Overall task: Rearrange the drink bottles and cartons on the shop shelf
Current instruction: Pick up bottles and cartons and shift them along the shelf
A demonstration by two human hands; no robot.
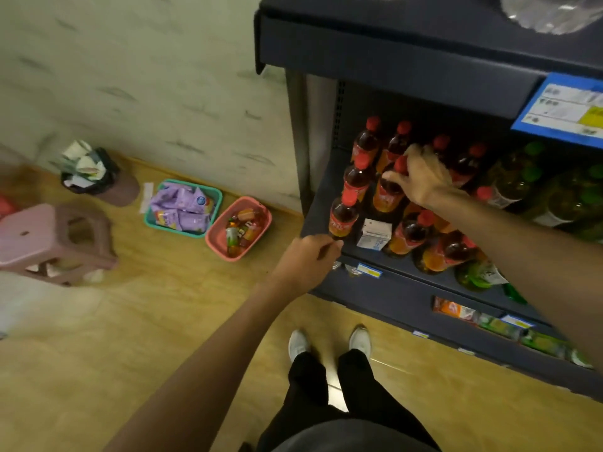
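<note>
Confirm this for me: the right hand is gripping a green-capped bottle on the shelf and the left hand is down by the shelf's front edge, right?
Not quite. In the head view the right hand grips a red-capped bottle, not a green-capped one. The left hand is by the shelf's front edge, as you said.

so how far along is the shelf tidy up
Partly done: the red-capped bottles at the shelf's left end stand in a row. In hand: the right hand grips one red-capped bottle. Left: a white carton sits among bottles; the left hand is empty.
</note>
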